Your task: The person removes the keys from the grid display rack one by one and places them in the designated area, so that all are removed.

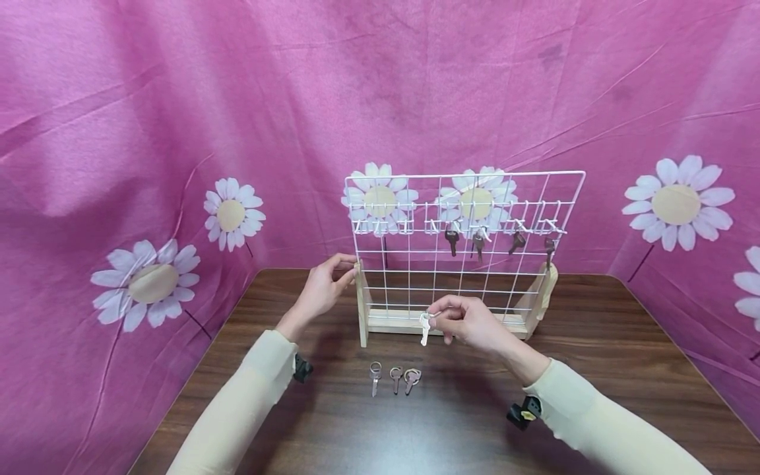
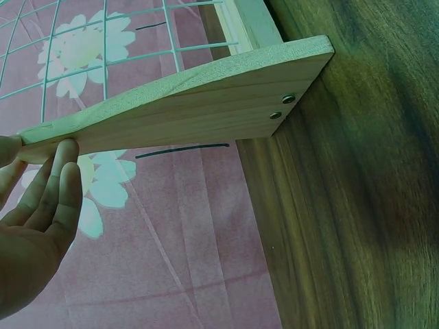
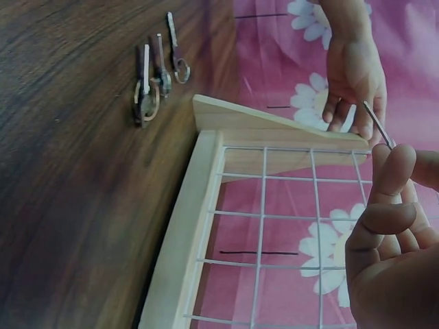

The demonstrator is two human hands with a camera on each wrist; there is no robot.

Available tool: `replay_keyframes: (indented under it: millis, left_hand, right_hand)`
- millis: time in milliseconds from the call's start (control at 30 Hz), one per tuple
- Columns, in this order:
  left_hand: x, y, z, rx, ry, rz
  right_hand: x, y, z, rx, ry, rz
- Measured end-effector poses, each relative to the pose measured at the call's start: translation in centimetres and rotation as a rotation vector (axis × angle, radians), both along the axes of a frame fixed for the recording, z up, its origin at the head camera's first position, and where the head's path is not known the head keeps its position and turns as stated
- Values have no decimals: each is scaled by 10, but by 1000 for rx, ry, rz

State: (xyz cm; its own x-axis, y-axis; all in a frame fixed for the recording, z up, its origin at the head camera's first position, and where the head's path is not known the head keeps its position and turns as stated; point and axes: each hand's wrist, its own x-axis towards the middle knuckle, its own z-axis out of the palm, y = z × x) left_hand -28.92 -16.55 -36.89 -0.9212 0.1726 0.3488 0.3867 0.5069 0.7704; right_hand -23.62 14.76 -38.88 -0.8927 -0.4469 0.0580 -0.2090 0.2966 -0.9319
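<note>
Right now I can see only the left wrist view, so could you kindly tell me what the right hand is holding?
Observer: The right hand is pinching a key.

Operator: Thank you; would you mind checking whether any other keys lie on the table?

Observer: Yes, three keys lie there, in front of the rack.

Operator: And, if I may ask, are any already hanging up?

Observer: Yes, in the head view four keys hang on the rack.
</note>
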Motion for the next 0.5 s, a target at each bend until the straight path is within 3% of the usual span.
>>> replay_keyframes:
  millis: [500]
  left_hand:
    - [1,2,-1,11,8,2]
  right_hand:
    - [2,8,-35,45,-93,52]
